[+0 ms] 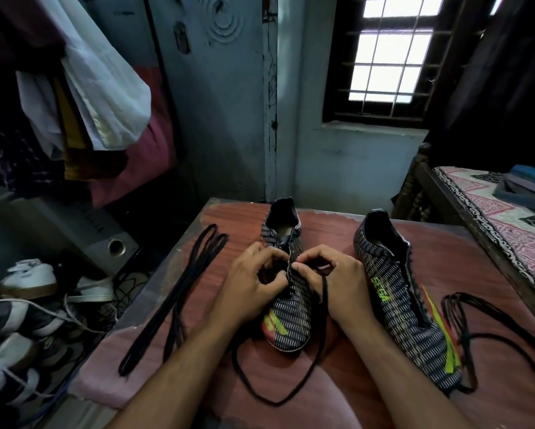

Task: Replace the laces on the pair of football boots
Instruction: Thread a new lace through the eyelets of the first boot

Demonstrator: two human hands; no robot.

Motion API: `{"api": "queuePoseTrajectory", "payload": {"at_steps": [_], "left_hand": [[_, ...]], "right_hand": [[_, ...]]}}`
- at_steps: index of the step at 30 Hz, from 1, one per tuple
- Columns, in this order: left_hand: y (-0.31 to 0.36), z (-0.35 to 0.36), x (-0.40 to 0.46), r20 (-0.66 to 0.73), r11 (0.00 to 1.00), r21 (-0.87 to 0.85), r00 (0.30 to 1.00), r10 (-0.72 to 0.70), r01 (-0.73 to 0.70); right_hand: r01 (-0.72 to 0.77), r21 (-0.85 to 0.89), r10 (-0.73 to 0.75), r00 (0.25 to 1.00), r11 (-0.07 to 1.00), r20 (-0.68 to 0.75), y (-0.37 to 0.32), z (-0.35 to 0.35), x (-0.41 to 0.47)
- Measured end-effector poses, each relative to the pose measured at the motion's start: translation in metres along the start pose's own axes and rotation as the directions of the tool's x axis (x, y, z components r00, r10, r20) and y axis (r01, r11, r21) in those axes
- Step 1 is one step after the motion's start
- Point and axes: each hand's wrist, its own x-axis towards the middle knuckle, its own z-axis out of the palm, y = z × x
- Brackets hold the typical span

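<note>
left hand (pixel 253 286) and right hand (pixel 331 283) pinch black lace (pixel 323 308) at left boot (pixel 291 317) eyelets, likely threading | spare laces (pixel 179 292) set aside | right boot (pixel 405 292) unlaced

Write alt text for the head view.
Both hands, left and right, pinch a black lace over the middle boot on a table. A second boot lies to the right, a lace bundle to the left.

Left hand (pixel 253 283) hides the boot's (pixel 291 320) eyelets.
</note>
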Motion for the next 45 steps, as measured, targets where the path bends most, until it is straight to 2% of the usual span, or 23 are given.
{"api": "queuePoseTrajectory", "payload": {"at_steps": [8,11,14,17,19,21,22,23,24,26,28,29,30,32,34,36,38,39,40,41,42,43,45], "left_hand": [[0.000,0.011,-0.002,-0.123,0.997,0.002,0.990,-0.070,0.071],[0.001,0.009,-0.004,-0.170,0.997,0.006,0.983,-0.075,0.077],[0.001,0.004,-0.004,-0.239,0.996,-0.078,0.969,-0.065,0.048],[-0.001,0.002,-0.004,-0.230,0.956,-0.261,0.953,-0.199,0.137],[-0.001,-0.002,0.001,-0.261,0.838,-0.508,0.890,-0.373,0.202],[0.005,-0.010,0.008,-0.197,0.554,-0.808,0.793,-0.577,0.203],[0.006,-0.013,0.011,-0.161,0.446,-0.877,0.761,-0.628,0.182],[0.006,-0.016,0.012,-0.163,0.419,-0.893,0.747,-0.644,0.166],[0.004,-0.018,0.011,-0.186,0.457,-0.871,0.740,-0.646,0.179],[-0.003,-0.021,0.006,-0.224,0.624,-0.740,0.784,-0.579,0.250],[-0.006,-0.029,-0.002,-0.168,0.862,-0.420,0.910,-0.380,0.283],[-0.005,-0.034,-0.009,-0.061,0.939,-0.212,0.956,-0.288,0.269],[-0.005,-0.040,-0.016,0.037,0.975,-0.013,0.974,-0.222,0.223],[0.001,-0.054,-0.029,0.096,0.959,0.265,0.987,-0.127,0.097],[0.008,-0.065,-0.036,0.069,0.954,0.298,0.997,-0.045,0.023],[0.017,-0.074,-0.040,0.045,0.976,0.216,0.999,-0.029,0.018],[0.029,-0.079,-0.038,0.037,0.986,-0.043,0.987,-0.158,0.160],[0.040,-0.082,-0.040,0.045,0.923,-0.278,0.964,-0.262,0.264],[0.048,-0.080,-0.039,0.077,0.791,-0.507,0.932,-0.354,0.342],[0.058,-0.079,-0.040,0.106,0.637,-0.676,0.904,-0.414,0.371],[0.067,-0.077,-0.039,0.112,0.535,-0.760,0.886,-0.449,0.368],[0.074,-0.073,-0.039,0.103,0.494,-0.791,0.874,-0.475,0.361],[0.081,-0.066,-0.039,0.049,0.549,-0.760,0.874,-0.483,0.347]], "right_hand": [[-0.013,0.018,0.012,0.998,1.000,0.062,-0.003,0.003,-0.002],[-0.024,0.080,0.018,0.997,0.997,0.075,-0.006,0.004,-0.004],[-0.039,0.074,0.031,0.994,0.997,0.108,-0.007,0.007,-0.005],[-0.034,-0.029,0.038,0.990,0.999,0.139,-0.009,0.012,-0.009],[-0.001,-0.103,0.016,0.988,0.995,0.151,-0.010,0.015,-0.011],[-0.002,-0.120,0.022,0.986,0.993,0.164,-0.009,0.016,-0.011],[-0.010,-0.115,0.030,0.985,0.993,0.172,-0.007,0.015,-0.011],[-0.017,-0.108,0.037,0.983,0.994,0.181,-0.006,0.015,-0.010],[-0.023,-0.095,0.041,0.981,0.995,0.190,-0.005,0.014,-0.010],[-0.030,-0.063,0.042,0.978,0.998,0.207,-0.003,0.012,-0.009],[-0.028,-0.034,0.035,0.978,0.999,0.208,-0.001,0.011,-0.010],[-0.029,-0.018,0.032,0.977,0.999,0.210,-0.002,0.010,-0.014],[-0.032,-0.006,0.032,0.976,0.999,0.213,-0.002,0.009,-0.016],[-0.039,0.012,0.036,0.975,0.999,0.221,-0.005,0.006,-0.023],[-0.044,0.022,0.037,0.973,0.999,0.229,-0.008,0.001,-0.031],[-0.062,0.030,0.053,0.971,0.998,0.233,-0.011,-0.004,-0.042],[-0.080,0.041,0.069,0.973,0.996,0.219,-0.012,-0.007,-0.052],[-0.078,0.041,0.068,0.976,0.996,0.206,-0.015,-0.010,-0.058],[-0.077,0.038,0.068,0.980,0.996,0.186,-0.015,-0.010,-0.060],[-0.077,0.035,0.070,0.982,0.996,0.173,-0.016,-0.012,-0.065],[-0.076,0.030,0.070,0.984,0.997,0.164,-0.018,-0.012,-0.067],[-0.079,0.026,0.074,0.985,0.996,0.158,-0.018,-0.013,-0.068],[-0.082,0.027,0.076,0.985,0.996,0.154,-0.021,-0.014,-0.069]]}}
